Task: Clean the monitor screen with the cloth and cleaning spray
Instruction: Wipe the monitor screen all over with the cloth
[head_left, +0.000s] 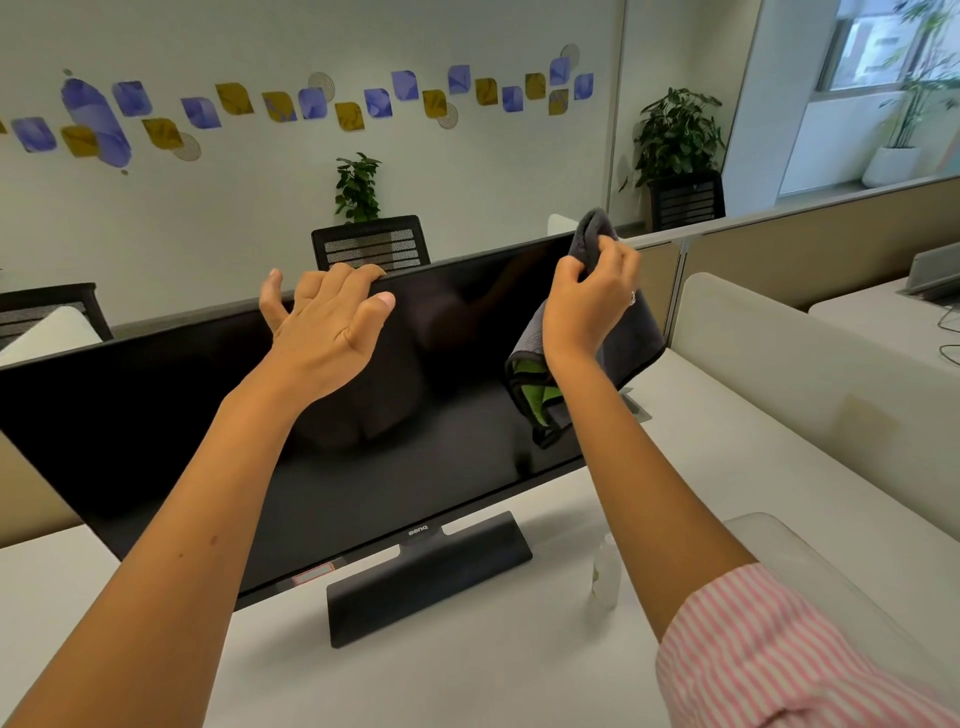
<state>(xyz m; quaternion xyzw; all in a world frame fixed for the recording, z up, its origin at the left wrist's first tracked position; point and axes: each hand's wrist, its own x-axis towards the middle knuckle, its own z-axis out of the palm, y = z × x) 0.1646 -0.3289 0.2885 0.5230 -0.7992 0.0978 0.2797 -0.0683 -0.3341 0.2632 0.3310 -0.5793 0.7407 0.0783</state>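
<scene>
White counter (467, 670) fills the foreground of an office bay, with low partitions and empty mesh chairs behind. On it stands the monitor (322, 441), its dark screen switched off, set toward the far edge of the counter. The left hand (324, 322) is unclenched and draped over the monitor's top edge, fingers hooked behind it, steadying the panel. The right hand (589, 306) is clenched around a grey cloth (634, 338) with a green inner face, pressing it against the screen's upper right corner. A small clear spray bottle (605, 571) stands untouched on the counter, just right of the monitor's base, partly hidden by the right forearm. Judging from this, wiping is under way at one corner, with most of the screen left to cover. Whether spray has gone on cannot be told; no droplets or streaks show on the glass.
</scene>
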